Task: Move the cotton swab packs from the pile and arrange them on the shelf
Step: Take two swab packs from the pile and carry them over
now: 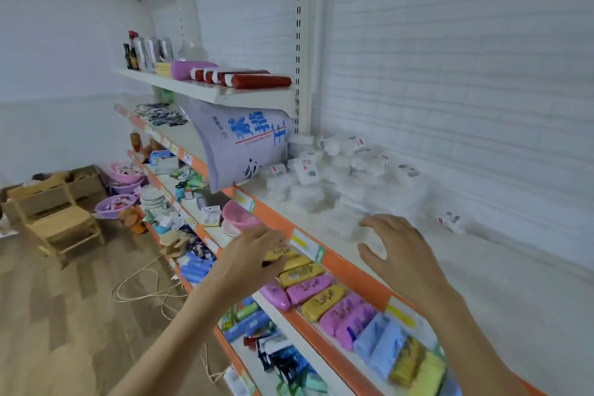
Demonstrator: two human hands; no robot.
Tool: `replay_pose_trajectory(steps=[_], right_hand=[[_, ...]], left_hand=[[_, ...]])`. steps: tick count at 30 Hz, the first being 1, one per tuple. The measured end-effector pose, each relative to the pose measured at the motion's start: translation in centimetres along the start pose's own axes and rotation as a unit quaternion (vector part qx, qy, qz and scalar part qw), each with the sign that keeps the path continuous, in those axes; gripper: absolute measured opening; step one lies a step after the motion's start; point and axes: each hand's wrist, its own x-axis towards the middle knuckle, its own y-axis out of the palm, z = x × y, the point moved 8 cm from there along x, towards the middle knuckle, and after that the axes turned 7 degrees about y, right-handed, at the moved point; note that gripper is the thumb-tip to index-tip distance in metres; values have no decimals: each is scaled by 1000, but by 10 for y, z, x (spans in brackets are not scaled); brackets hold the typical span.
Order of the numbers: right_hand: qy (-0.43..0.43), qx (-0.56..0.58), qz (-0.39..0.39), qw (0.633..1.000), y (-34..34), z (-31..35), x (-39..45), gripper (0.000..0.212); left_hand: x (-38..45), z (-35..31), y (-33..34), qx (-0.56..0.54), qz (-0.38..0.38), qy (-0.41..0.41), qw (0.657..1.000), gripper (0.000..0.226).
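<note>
A white, orange-edged shelf [482, 267] carries a loose pile of cotton swab packs [334, 177], just right of a slumped grey sack [238, 145]. Nearer than the sack, the right hand [401, 251] hovers spread-fingered, apparently empty; the left hand [254, 254] hangs relaxed, holding nothing.

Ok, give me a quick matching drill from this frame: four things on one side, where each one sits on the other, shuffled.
Things:
1. pile of cotton swab packs
2. red sausages
3. large grey sack
4. right hand

Places:
A. on the upper shelf
B. leaning out over the orange shelf edge, left of the pile
C. heaped on the white shelf by the wall
D. fingers spread over the white shelf, near the pile

Pairs: 1-C, 2-A, 3-B, 4-D
</note>
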Motion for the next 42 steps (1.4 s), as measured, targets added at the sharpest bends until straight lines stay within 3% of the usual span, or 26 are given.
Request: replay_pose_trajectory(steps=[4,9,12,17,22,28,32,34,36,39,42], right_hand=[[-26,-13,-6,1000,12,-5,78,34],[-20,-55,59,997,49,-15,159,41],[10,-81,110,991,79,-25,201,42],[93,-115,156,977,131,-52,250,48],[163,-150,187,957,168,-68,266,56],[206,-135,137,959,165,-67,272,59],[245,-45,65,966,136,-56,263,40],[267,24,25,963,118,-53,251,25],[294,80,-15,952,102,-48,235,16],[351,208,-47,912,97,-46,209,23],[376,310,-23,873,106,-44,190,16]], left_hand=[[73,41,1,12,-4,0,1000,37],[144,94,34,1,25,-34,999,41],[178,128,76,-78,61,-87,991,60],[228,151,130,-158,30,-121,980,93],[256,155,166,-157,65,-82,982,103],[266,167,159,-173,43,21,984,95],[271,177,137,-174,-28,117,977,92],[269,178,134,-261,57,137,954,94],[262,173,134,-355,144,172,908,90],[252,168,138,-396,199,207,872,84],[246,166,147,-416,224,207,856,84]])
